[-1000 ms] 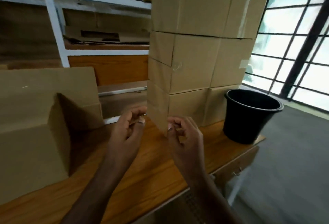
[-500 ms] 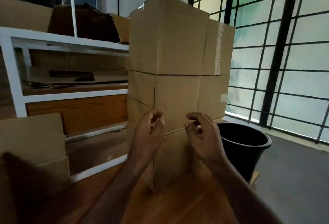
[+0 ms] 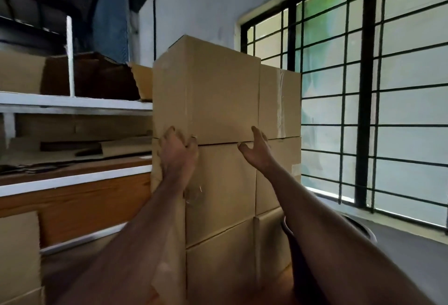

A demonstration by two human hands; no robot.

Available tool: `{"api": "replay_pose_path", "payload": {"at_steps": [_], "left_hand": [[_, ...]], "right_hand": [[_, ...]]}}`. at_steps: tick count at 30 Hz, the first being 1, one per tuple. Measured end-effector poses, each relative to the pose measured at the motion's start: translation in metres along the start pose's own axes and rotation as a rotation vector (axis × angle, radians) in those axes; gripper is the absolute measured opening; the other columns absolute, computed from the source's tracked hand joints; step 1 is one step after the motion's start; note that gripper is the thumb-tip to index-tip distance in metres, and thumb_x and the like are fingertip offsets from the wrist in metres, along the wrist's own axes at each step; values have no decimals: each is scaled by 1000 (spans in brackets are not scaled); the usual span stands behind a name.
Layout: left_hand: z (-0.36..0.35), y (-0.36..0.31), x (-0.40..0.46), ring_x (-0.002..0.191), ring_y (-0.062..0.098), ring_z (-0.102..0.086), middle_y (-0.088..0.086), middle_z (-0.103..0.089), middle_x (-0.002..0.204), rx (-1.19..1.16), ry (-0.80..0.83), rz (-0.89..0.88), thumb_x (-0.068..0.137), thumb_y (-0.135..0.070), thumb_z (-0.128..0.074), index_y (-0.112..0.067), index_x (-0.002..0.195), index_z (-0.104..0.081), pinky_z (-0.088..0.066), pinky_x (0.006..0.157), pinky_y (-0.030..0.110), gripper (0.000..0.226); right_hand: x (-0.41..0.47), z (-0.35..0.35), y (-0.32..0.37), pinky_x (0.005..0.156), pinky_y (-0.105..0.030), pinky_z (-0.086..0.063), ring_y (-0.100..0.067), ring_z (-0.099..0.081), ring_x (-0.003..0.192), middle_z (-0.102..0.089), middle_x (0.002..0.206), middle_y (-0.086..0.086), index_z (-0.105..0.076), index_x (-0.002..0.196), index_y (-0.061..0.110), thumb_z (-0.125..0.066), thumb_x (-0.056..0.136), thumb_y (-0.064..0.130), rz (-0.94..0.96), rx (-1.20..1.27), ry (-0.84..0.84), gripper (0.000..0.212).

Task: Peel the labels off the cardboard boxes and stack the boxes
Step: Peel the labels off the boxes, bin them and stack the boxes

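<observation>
Both arms reach up to the top cardboard box (image 3: pixel 218 91) of a three-high stack of boxes. The left hand (image 3: pixel 178 147) lies against the box's lower left corner with its fingers spread and lightly bent over the seam, touching the cardboard. The right hand (image 3: pixel 257 148) is spread with its thumb out just at the lower right corner; whether it touches the box cannot be told. Neither hand closes round anything.

Under the top box sit a middle box (image 3: pixel 223 183) and a bottom box (image 3: pixel 218 268), with a second column of boxes (image 3: pixel 281 101) touching on the right, its top one bearing a strip of clear tape. The stack stands on a wooden counter (image 3: pixel 286 278), only a sliver of which shows between the arms. A dark bucket (image 3: pixel 363 230) peeks from behind the right forearm.

To the left a white-framed shelf unit (image 3: pixel 72 104) holds flattened cardboard and open cartons. To the right a black-barred window (image 3: pixel 388 110) with frosted panes fills the pale wall, above a grey floor (image 3: pixel 412 256).
</observation>
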State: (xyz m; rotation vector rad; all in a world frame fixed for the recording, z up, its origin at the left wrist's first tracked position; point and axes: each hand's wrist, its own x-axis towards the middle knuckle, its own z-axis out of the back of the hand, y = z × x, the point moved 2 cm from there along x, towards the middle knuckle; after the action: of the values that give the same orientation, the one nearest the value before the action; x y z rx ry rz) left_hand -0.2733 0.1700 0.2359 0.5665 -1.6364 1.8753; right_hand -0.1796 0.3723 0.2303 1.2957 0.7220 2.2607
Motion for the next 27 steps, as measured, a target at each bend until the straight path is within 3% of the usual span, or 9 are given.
{"api": "replay_pose_path", "payload": {"at_steps": [2,4,8,10,14,18,21,23,27], "left_hand": [[-7,1,8,104,31,-58,12,-59,115,28,14,-6,90,-45,-57,-13,114,-52,-52,88,47,40],[-11,0,11,101,28,-59,8,-59,112,76,-1,-9,92,-49,-51,-15,110,-51,-53,85,49,38],[-18,-4,12,92,20,-54,2,-53,104,140,-54,-61,99,-44,-47,-12,115,-51,-48,74,36,36],[-22,-4,11,95,19,-54,3,-54,108,136,-52,-66,100,-44,-45,-11,121,-50,-49,75,37,39],[-25,-8,6,101,24,-58,6,-59,113,109,-89,-54,101,-40,-44,-11,121,-50,-52,85,42,35],[-23,-19,-3,95,16,-52,-2,-53,107,74,-144,-2,104,-38,-40,-12,122,-49,-42,74,31,33],[-17,-21,-4,95,13,-51,-6,-51,110,50,-174,4,103,-42,-42,-15,128,-45,-37,64,24,37],[-13,-22,-7,100,14,-54,-5,-51,115,23,-174,-12,102,-42,-44,-16,134,-40,-43,71,26,41],[-3,-25,-22,113,15,-54,-5,-51,127,-19,-202,-63,102,-39,-46,-18,143,-35,-49,85,34,47]], "right_hand": [[14,0,-19,116,-42,-22,-33,-15,149,-14,163,-13,-12,156,19,-58,94,38,-54,5,51,80],[25,0,-33,117,-45,-23,-34,-17,149,-15,162,-15,-10,156,18,-59,93,40,-53,64,50,83],[37,1,-40,100,-31,-35,-32,-44,133,-45,144,-15,-26,150,11,-67,90,24,49,188,-20,74],[41,-1,-42,94,-32,-41,-31,-50,123,-52,133,-13,-32,147,15,-69,87,21,54,211,-57,70],[41,-7,-38,100,-42,-44,-32,-48,123,-48,134,-12,-29,149,18,-68,87,26,32,257,-96,74],[44,3,-25,107,-48,-37,-36,-41,129,-43,140,-16,-23,152,13,-65,89,37,-40,307,-143,80],[39,14,-13,107,-46,-37,-32,-40,126,-45,131,-12,-40,142,16,-68,84,44,-79,362,-150,70],[31,19,-6,105,-45,-40,-27,-42,121,-43,125,-5,-44,137,19,-71,82,45,-75,474,-155,66],[8,19,5,95,-31,-42,-21,-48,120,-44,136,-6,-37,144,13,-71,86,36,-2,632,-228,71]]}}
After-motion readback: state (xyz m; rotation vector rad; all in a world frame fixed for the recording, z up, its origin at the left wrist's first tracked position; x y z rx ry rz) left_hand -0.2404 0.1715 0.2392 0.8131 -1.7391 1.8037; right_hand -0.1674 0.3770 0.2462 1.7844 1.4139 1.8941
